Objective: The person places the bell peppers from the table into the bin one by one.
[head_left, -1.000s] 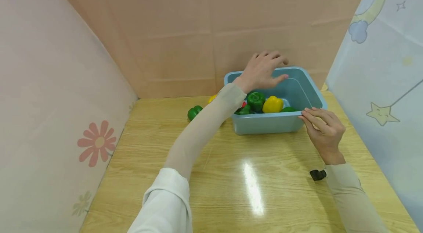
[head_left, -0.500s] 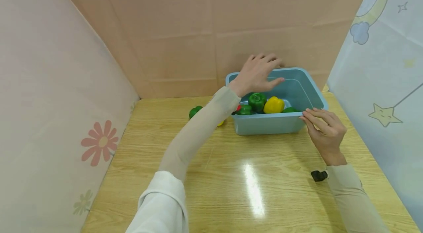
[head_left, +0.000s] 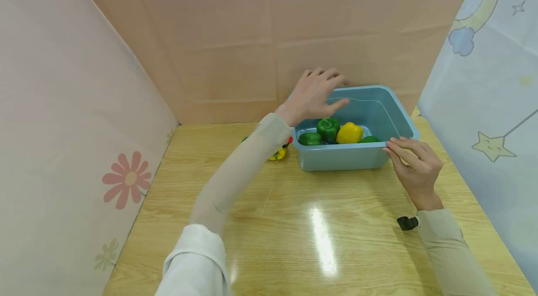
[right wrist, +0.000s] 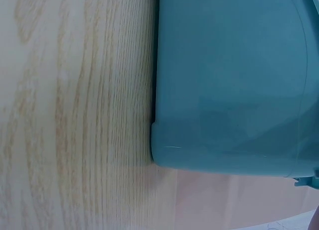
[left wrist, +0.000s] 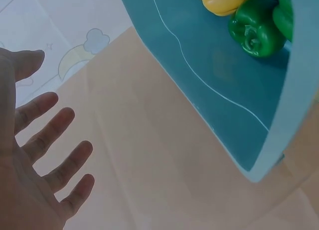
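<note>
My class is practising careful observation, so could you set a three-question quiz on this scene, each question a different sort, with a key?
1. True or false: the bare right hand touches the far left corner of the rectangular blue plastic bin.
2. The bare left hand has its fingers: A) in a fist, B) spread, holding nothing, C) around a pepper.
3. Fill in: in the head view, the pepper immediately left of the glossy yellow bell pepper is ____.
Key: 1 false; 2 B; 3 green.

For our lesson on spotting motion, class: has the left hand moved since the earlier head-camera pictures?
Yes: in the head view, the left hand has moved leftward, closer to the printed red flower.
</note>
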Demonstrator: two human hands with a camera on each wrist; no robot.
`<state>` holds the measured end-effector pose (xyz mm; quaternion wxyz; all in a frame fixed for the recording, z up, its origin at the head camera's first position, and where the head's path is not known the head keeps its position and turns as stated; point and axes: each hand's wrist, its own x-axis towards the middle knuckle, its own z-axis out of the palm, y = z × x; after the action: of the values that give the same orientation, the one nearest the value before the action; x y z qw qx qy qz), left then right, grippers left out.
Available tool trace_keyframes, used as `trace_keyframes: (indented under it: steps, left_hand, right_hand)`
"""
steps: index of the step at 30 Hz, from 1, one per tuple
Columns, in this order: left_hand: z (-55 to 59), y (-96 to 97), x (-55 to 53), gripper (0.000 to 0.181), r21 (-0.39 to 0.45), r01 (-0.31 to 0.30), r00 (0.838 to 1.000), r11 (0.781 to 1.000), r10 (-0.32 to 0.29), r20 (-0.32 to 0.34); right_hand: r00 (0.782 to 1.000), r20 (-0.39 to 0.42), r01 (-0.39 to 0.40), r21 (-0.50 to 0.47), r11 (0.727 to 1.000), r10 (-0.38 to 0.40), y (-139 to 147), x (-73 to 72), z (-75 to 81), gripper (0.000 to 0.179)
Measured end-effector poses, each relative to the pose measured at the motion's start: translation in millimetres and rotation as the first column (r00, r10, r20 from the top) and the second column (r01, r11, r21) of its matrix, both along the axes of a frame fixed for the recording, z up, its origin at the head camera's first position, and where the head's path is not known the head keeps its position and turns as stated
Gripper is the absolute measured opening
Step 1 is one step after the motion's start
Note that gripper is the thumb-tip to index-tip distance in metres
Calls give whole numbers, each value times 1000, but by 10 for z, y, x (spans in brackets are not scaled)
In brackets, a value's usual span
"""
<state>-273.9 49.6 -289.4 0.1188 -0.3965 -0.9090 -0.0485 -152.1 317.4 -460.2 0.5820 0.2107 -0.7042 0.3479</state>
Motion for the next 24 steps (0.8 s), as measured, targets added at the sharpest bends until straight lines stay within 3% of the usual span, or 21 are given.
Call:
trace_keyframes:
  steps: [8,24]
  left_hand:
    - [29,-194,39,51,23,3,1000,1000,-3,-12]
    - [-60,-476,50,59,42,-7,1000,999,8,-11]
  right_hand:
    - [1000,-7,-1,-10,1000,1,8,3,9,26]
    - [1000,-9,6,-6,1000,-6,37,13,24,23]
